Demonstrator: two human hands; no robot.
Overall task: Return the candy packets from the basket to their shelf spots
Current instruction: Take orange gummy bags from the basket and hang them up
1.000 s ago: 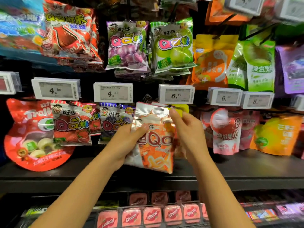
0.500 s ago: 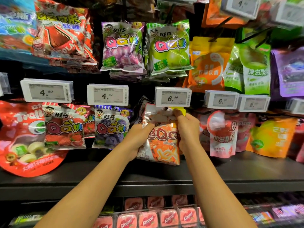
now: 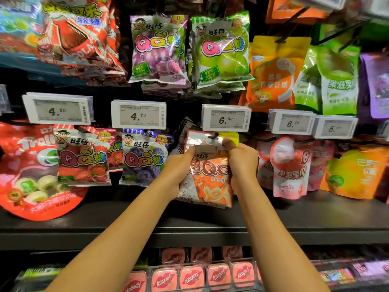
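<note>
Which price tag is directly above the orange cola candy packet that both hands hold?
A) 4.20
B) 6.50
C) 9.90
B: the orange cola candy packet, held by the left hand and the right hand, has its top just under the price tag reading 6.50.

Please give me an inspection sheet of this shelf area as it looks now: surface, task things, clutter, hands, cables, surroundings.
Surface: dark shelf board, bare below the hanging packets.
Job's things: orange cola QQ packet, top at the hook under the 6.50 price tag.
Clutter: nothing seen.
Hands: left hand and right hand both hold the packet.
Cables: nothing seen.
Surroundings: strawberry QQ packet, blueberry QQ packet, Kissport tins below.
</note>
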